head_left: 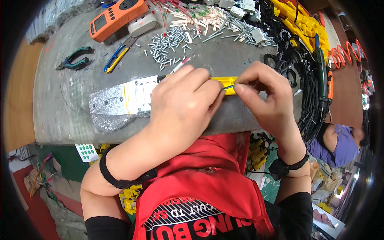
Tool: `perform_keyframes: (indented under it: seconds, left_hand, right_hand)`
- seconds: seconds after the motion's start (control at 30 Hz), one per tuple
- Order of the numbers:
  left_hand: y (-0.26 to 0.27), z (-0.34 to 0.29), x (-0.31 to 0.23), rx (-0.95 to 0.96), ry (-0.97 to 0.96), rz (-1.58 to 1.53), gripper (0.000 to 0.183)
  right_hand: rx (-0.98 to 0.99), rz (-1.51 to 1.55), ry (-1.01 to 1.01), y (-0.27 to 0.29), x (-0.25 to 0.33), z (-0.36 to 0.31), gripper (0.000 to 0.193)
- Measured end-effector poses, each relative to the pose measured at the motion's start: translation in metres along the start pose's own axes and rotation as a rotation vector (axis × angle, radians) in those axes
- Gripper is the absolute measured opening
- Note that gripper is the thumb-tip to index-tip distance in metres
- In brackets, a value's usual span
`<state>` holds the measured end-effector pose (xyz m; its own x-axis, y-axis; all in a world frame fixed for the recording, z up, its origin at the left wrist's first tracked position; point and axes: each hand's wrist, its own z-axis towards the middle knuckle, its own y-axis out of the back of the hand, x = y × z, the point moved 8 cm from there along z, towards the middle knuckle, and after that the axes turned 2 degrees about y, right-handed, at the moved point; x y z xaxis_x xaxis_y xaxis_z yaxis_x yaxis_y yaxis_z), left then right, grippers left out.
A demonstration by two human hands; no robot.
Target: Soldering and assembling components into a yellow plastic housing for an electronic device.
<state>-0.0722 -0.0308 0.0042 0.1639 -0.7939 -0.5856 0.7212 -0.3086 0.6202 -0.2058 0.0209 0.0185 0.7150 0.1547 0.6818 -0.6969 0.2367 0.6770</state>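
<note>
My left hand (184, 102) is closed over a yellow plastic housing (230, 81), whose right end sticks out past the fingers. Thumb and forefinger of my right hand (269, 98) pinch together at the housing's right end, on a thin dark blue wire (228, 87) lying along it. A white slotted strip (140, 96), partly in bubble wrap (108, 123), lies left of my left hand. A thin white and red piece (181, 65) pokes out above the left knuckles. The housing's left part is hidden under my hand.
Screws (170, 44) lie in a pile beyond my hands. Green-handled pliers (76, 60), a blue-and-yellow tool (118, 56) and an orange meter (118, 18) are at the left. Black cables (306, 100) and a dark green powered screwdriver (321, 76) line the right edge.
</note>
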Motion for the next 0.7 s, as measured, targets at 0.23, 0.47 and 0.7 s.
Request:
perform_keyframes:
  seconds: [0.23,0.47,0.7]
  left_hand:
    - [0.001,-0.004,0.001,-0.041,0.003,0.094,0.014]
    - [-0.001,-0.002,0.0,-0.006,0.023,0.098,0.015]
    - [-0.002,-0.002,0.0,-0.006,0.015,0.092,0.016]
  right_hand:
    - [-0.034,0.531,-0.479,0.005,-0.05,-0.016,0.013]
    - [-0.018,0.49,-0.414,0.0,-0.042,-0.022,0.015]
    - [-0.004,0.416,-0.372,-0.005,-0.039,-0.018,0.012]
